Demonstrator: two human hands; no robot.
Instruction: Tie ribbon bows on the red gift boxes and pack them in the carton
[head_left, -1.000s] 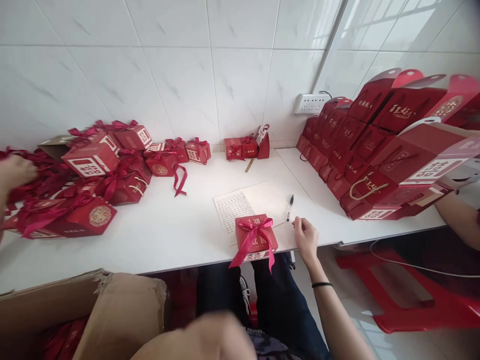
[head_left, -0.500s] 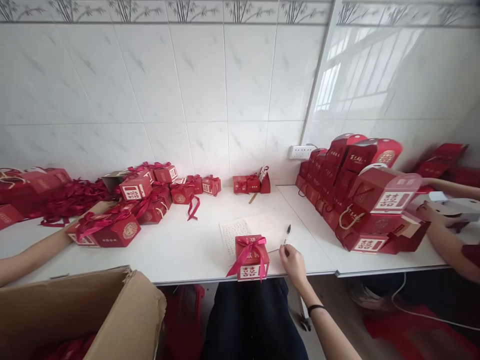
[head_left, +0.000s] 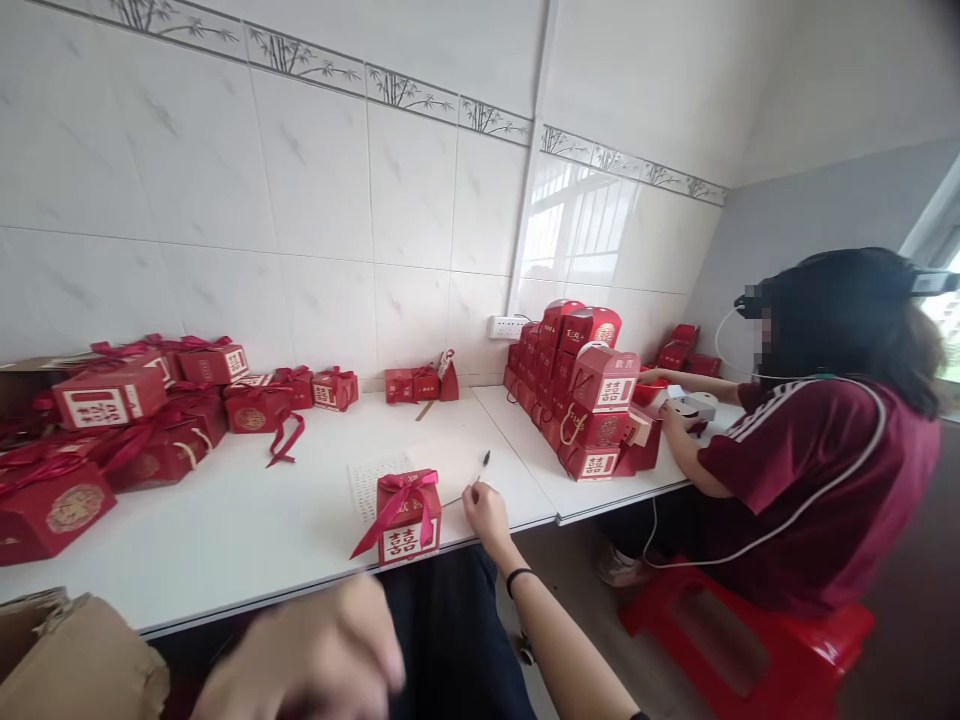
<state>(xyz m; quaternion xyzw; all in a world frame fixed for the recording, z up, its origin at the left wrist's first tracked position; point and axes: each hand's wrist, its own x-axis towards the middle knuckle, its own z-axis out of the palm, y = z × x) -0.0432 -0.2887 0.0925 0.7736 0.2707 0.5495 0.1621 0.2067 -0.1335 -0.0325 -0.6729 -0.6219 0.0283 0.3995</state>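
My right hand (head_left: 487, 515) rests at the table edge with its fingers closed, pinching the lower end of a black-capped pen (head_left: 482, 466). Left of it stands a small red gift box (head_left: 409, 510) tied with a pink-red ribbon bow (head_left: 405, 490). A printed paper sheet (head_left: 367, 480) lies partly behind the box. Close to the camera at the bottom, my left hand (head_left: 315, 650) is smeared by motion. It is below the table edge and apart from the gift box; its fingers look bent, and no held thing shows.
Ribboned red boxes (head_left: 187, 425) crowd the table's left side. A stack of red boxes (head_left: 555, 380) stands at right. Beyond it a co-worker (head_left: 817, 480) on a red stool (head_left: 735, 640) handles a white box (head_left: 694, 408). A cardboard carton (head_left: 90, 650) is at lower left.
The view has turned right, bringing the co-worker's body into sight. A blurred left hand now shows in front; the forearm reaching among the left boxes is gone. My right hand stays at the pen.
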